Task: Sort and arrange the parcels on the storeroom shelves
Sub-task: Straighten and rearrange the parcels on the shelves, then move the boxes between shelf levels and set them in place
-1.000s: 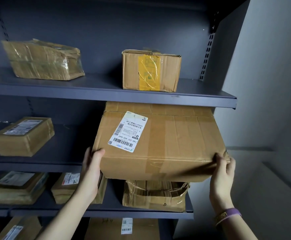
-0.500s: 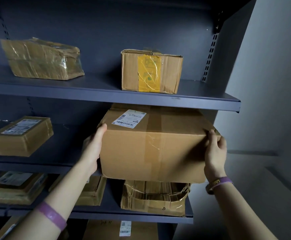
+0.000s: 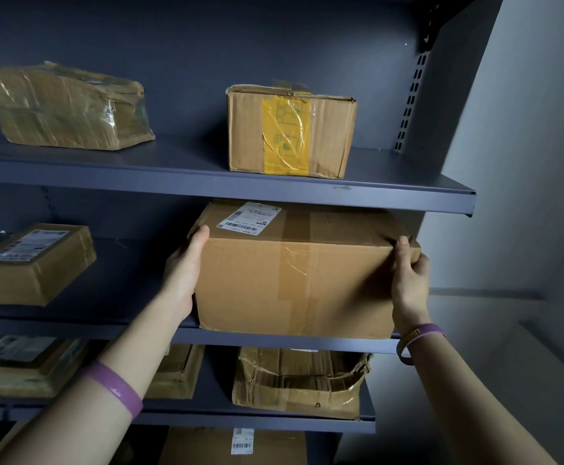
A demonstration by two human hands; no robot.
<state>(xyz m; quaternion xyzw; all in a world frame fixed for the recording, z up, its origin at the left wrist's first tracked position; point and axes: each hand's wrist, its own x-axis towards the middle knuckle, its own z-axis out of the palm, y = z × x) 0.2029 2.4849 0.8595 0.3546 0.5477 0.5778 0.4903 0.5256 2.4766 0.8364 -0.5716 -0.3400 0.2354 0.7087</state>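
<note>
**Dark grey metal shelving, big box at the second-shelf lip**

Storeroom corner, with a pale grey wall (image 3: 525, 162) close on the right. The large brown cardboard box (image 3: 294, 273), clear-taped and with a white barcode label (image 3: 252, 218) on top, sits at the right end of the second shelf (image 3: 106, 327). Its long axis runs along the shelf and its front face is about flush with the lip.

The left hand (image 3: 186, 263) lies flat on the box's left side, fingers straight and mostly hidden. The right hand (image 3: 409, 280) curls round the upper right front edge, thumb on the front. The box is between the hands, both equally near.

There is little headroom under the upper shelf (image 3: 207, 189). The likely next move is a straight push back.
</note>
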